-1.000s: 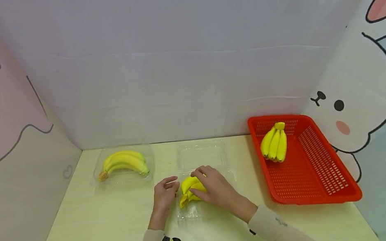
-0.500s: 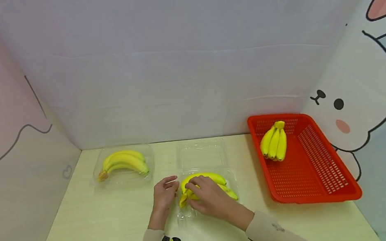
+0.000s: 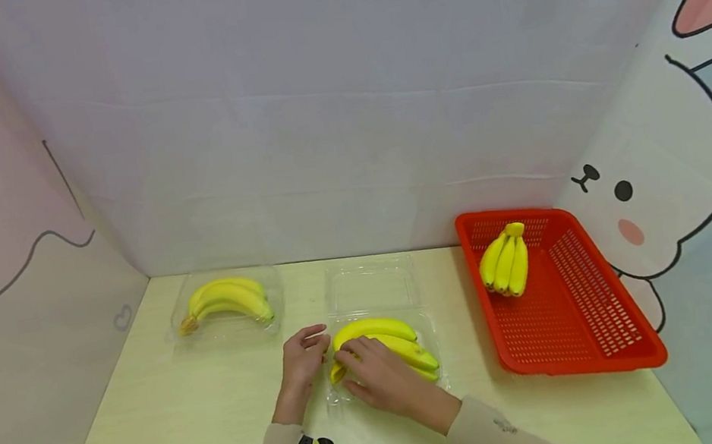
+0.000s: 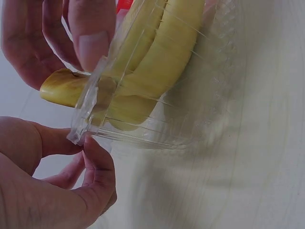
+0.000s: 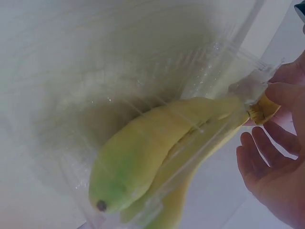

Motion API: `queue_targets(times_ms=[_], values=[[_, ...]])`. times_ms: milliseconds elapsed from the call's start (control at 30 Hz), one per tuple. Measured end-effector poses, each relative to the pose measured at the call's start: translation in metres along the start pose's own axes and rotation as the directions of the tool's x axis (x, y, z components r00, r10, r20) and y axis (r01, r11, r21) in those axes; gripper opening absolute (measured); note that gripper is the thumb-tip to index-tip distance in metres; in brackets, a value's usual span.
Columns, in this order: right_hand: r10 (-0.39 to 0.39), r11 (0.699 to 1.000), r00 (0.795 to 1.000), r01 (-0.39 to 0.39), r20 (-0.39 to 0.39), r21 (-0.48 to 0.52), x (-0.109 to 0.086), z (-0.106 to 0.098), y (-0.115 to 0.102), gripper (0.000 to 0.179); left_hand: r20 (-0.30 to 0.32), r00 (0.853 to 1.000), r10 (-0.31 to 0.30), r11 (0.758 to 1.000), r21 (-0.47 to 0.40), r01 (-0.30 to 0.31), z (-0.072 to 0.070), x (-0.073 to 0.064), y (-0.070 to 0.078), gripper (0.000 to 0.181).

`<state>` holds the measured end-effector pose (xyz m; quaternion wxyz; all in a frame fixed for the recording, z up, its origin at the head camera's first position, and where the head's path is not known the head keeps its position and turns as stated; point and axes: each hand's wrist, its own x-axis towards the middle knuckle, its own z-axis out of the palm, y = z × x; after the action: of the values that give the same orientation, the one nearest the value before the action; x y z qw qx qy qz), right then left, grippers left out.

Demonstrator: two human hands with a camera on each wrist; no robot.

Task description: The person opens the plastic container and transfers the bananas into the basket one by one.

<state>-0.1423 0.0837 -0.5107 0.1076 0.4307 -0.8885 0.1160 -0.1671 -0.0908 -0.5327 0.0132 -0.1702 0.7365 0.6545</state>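
Note:
A bunch of yellow bananas (image 3: 386, 331) lies in the base of a clear hinged clamshell box (image 3: 337, 400), its lid (image 3: 371, 287) folded back flat. My left hand (image 3: 302, 359) stands at the box's left side. In the left wrist view, left thumb and index finger pinch the clear rim (image 4: 80, 133). The right hand (image 3: 382, 377) reaches over the bunch from the right, thumb and fingers on either side of the brownish stem (image 4: 58, 88), which juts past the rim. Green-tinged banana tips (image 5: 107, 191) point away from the stem in the right wrist view.
At the back left, another bunch of bananas (image 3: 229, 298) sits in a clear box (image 3: 273, 279). A red perforated basket (image 3: 554, 346) stands on the right, with a small bunch of bananas (image 3: 506, 262) in it. White cloth walls with cartoon prints enclose the table (image 3: 173, 433).
My right hand has shifted left and slightly down, from the middle of the bunch toward its stem, uncovering more bananas. The left hand has stayed at the box's edge.

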Motion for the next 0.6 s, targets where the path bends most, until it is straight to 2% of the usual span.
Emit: queue_targets(times_ms=[267, 600], values=[[-0.027, 0.998, 1.0, 0.027, 0.009, -0.055, 0.0037, 0.0035, -0.004, 0.04, -0.006, 1.0, 0.023, 0.999, -0.022, -0.023, -0.0013, 0.002, -0.0008, 0.026], [-0.045, 0.994, 0.999, 0.045, 0.008, -0.099, 0.0052, 0.0095, -0.007, 0.034, 0.002, 1.0, 0.02, 1.0, 0.002, -0.02, -0.0005, -0.0008, 0.0005, 0.025]])
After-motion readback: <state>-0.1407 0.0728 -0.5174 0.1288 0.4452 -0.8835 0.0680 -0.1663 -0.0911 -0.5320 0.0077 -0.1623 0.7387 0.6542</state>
